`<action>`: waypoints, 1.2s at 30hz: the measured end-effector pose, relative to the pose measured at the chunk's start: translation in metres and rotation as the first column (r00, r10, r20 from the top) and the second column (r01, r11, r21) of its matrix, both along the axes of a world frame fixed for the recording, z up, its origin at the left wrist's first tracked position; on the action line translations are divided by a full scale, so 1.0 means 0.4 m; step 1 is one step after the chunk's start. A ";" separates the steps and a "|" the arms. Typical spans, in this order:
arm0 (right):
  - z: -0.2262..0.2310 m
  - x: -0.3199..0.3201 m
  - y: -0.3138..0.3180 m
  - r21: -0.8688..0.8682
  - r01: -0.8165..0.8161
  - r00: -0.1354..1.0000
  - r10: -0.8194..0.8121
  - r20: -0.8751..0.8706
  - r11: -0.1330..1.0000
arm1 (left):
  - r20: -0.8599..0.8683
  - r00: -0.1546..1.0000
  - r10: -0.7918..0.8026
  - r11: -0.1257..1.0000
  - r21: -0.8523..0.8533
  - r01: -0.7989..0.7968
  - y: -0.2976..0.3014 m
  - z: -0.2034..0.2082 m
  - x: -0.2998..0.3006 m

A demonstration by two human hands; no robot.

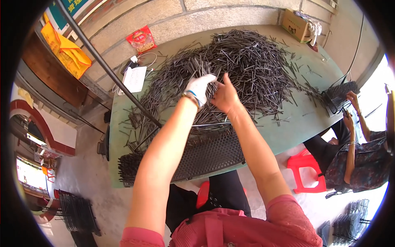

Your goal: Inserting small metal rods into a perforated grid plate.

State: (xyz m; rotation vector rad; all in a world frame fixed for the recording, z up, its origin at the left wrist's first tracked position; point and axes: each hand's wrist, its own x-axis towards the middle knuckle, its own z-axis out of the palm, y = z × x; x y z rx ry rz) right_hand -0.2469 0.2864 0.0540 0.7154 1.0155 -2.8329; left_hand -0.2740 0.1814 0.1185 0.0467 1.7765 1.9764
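A big loose heap of thin dark sticks (251, 61) covers the middle of the table. My left hand (199, 87), in a white glove, is closed around a bundle of these sticks (198, 67), whose ends fan out beyond the fingers. Just to its right is my bare right hand (226, 96), thumb raised and fingers apart, close to the bundle's side. Whether those fingertips touch any sticks is hard to see. Below my forearms, a long black perforated rack (210, 154) lies along the table's near edge; many short dark sticks stand in its left end.
A slanting dark pole (111, 68) crosses the left side. Behind it are a white paper (134, 79) with cables and a red packet (142, 39). A cardboard box (295, 25) stands far right. Another person (358, 160) sits at right by a second black rack (339, 96) and a red stool (305, 171).
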 end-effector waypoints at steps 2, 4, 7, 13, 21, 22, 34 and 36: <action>0.015 -0.001 0.003 -0.139 -0.289 0.904 0.222 -0.365 0.947 | 0.103 0.903 -0.418 0.873 0.320 0.368 -0.079 -0.030 -0.073; 0.022 0.000 0.032 -0.192 -0.356 0.870 0.249 -0.427 0.914 | 0.295 0.838 -0.460 0.853 0.409 0.325 -0.061 -0.009 -0.031; 0.049 -0.007 0.028 -0.178 -0.493 0.747 0.310 -0.588 0.851 | 0.338 0.795 -0.503 0.832 0.439 0.339 -0.050 -0.005 0.028; 0.064 -0.051 0.018 -0.299 -0.490 0.769 0.245 -0.591 0.819 | 0.338 0.804 -0.489 0.805 0.530 0.267 -0.063 -0.015 0.059; 0.080 -0.173 0.065 -0.019 -0.171 0.936 0.156 -0.317 0.985 | 0.443 0.787 -0.430 0.830 0.538 0.151 -0.080 -0.012 0.046; 0.080 -0.186 0.069 0.067 -0.158 0.936 0.171 -0.307 0.985 | 0.486 0.778 -0.398 0.856 0.503 0.124 -0.084 -0.025 0.034; 0.040 -0.189 0.162 0.720 -0.082 0.995 0.011 0.103 0.689 | 0.078 0.981 -0.177 0.953 0.262 0.151 -0.096 0.026 0.099; 0.062 -0.131 0.142 0.641 0.071 0.970 0.097 -0.223 0.764 | 0.029 0.982 -0.188 0.961 0.211 0.178 -0.108 0.034 0.109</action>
